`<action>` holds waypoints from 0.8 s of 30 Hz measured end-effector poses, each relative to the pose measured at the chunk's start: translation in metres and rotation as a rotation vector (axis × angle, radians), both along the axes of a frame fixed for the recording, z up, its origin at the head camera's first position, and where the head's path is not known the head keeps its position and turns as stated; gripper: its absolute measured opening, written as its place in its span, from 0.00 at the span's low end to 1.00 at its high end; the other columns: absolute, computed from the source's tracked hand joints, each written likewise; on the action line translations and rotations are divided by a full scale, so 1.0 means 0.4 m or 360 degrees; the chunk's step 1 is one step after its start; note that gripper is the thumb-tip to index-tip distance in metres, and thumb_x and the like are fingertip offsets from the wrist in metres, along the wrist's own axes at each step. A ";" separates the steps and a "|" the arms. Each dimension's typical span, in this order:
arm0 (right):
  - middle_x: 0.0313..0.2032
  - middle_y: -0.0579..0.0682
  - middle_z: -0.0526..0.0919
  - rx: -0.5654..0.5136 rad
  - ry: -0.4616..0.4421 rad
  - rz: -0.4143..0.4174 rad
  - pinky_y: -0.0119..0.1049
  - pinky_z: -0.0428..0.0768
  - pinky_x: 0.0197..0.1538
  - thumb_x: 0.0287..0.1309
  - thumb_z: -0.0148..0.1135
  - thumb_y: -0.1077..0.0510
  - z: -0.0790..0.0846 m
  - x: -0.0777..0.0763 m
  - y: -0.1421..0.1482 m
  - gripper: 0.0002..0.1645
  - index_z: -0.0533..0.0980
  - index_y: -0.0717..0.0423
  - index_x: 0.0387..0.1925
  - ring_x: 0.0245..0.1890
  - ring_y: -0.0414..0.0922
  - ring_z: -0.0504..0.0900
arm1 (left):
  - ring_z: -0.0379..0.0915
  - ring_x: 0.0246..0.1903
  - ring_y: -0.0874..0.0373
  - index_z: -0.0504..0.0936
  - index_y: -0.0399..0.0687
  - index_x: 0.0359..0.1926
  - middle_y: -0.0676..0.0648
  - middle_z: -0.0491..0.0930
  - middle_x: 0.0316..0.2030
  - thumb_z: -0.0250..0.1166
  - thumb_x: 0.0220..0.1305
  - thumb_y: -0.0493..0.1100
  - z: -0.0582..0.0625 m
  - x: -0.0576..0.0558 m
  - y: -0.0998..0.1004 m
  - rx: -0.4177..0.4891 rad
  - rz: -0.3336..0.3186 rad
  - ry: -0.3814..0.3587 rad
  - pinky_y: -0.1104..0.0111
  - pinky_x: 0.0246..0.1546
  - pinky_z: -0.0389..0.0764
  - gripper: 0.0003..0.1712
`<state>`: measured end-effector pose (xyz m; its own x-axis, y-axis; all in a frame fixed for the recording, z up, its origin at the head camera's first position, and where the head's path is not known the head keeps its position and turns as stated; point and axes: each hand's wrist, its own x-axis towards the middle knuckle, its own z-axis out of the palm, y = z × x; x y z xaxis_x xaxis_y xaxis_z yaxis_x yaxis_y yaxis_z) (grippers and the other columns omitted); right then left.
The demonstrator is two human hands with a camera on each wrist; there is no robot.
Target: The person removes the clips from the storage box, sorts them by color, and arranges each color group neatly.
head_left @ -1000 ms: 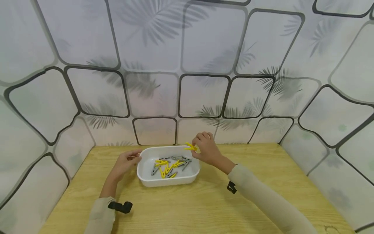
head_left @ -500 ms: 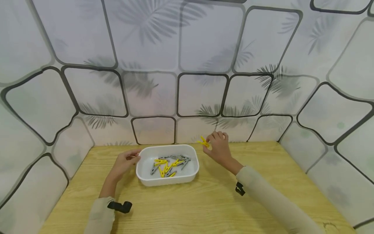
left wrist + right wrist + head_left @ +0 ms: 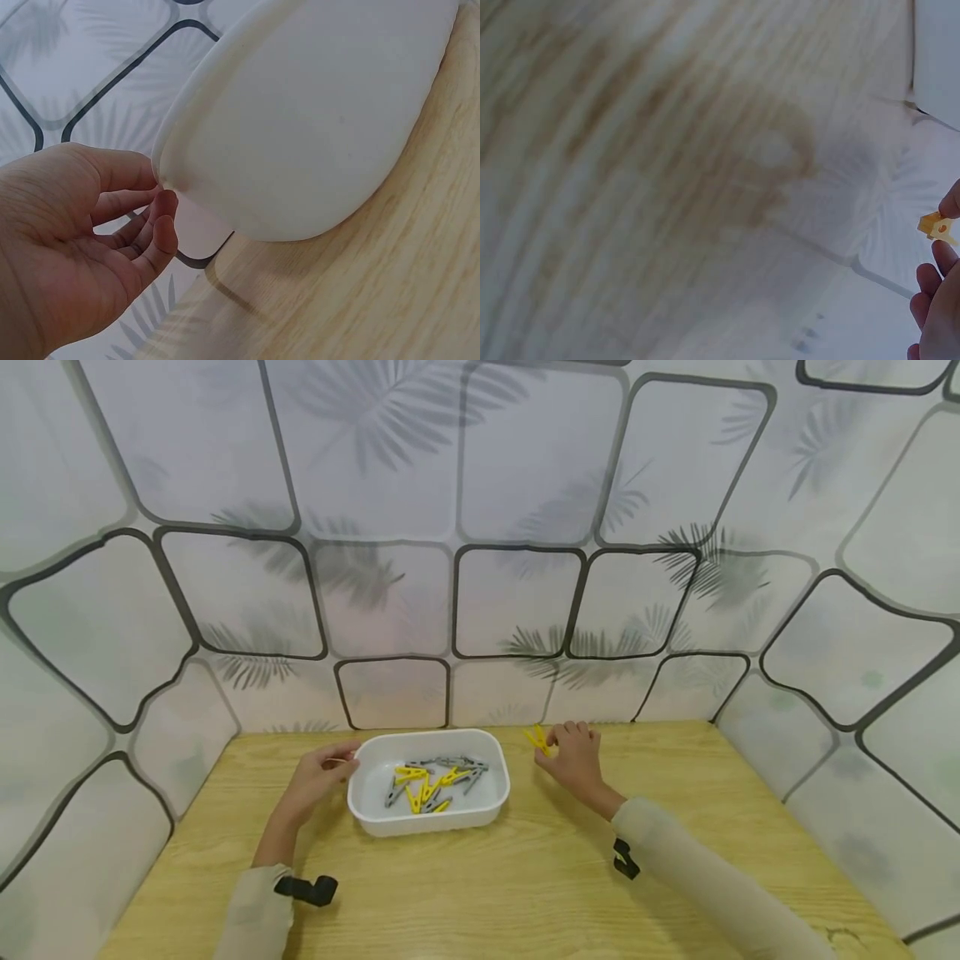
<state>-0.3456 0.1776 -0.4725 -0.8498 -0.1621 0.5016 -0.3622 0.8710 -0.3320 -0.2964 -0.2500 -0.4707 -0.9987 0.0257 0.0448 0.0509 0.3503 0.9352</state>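
Observation:
My right hand (image 3: 574,758) pinches a yellow clothespin (image 3: 537,739) between thumb and fingertips, to the right of a white plastic basin (image 3: 427,827). In the right wrist view part of that clothespin (image 3: 934,225) shows at the right edge between the fingertips. At the basin's left end, my left hand (image 3: 316,782) holds the rim. Up close in the left wrist view, the fingertips of that hand (image 3: 90,240) pinch the rim of the basin (image 3: 315,135). Inside the basin lie several yellow clothespins (image 3: 428,788) and grey clothespins (image 3: 394,792), loosely mixed.
The basin stands on a wood-grain table (image 3: 480,893) near its back edge. A patterned cloth wall (image 3: 517,602) rises behind the table and on both sides. Black straps with small devices sit on the left sleeve (image 3: 258,902) and right sleeve (image 3: 690,860).
My right hand has moved right, from over the basin's right rim to beside it, and has come lower with the yellow clothespin. The left hand stays on the rim.

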 end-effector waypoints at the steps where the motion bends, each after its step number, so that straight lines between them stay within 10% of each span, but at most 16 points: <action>1: 0.33 0.54 0.78 -0.0008 -0.0009 -0.0005 0.58 0.64 0.50 0.54 0.72 0.53 -0.003 -0.001 0.000 0.13 0.77 0.56 0.29 0.40 0.55 0.70 | 0.74 0.41 0.67 0.73 0.31 0.68 0.35 0.76 0.55 0.62 0.74 0.40 0.000 -0.001 -0.001 -0.0001 -0.0001 0.0000 0.71 0.42 0.83 0.27; 24: 0.30 0.52 0.74 0.0040 -0.0336 -0.0080 0.55 0.60 0.51 0.55 0.69 0.51 -0.050 -0.010 -0.033 0.14 0.75 0.55 0.26 0.38 0.53 0.68 | 0.75 0.43 0.64 0.73 0.32 0.68 0.34 0.76 0.55 0.62 0.74 0.41 0.010 0.011 0.002 0.0022 -0.0014 0.0003 0.72 0.41 0.83 0.27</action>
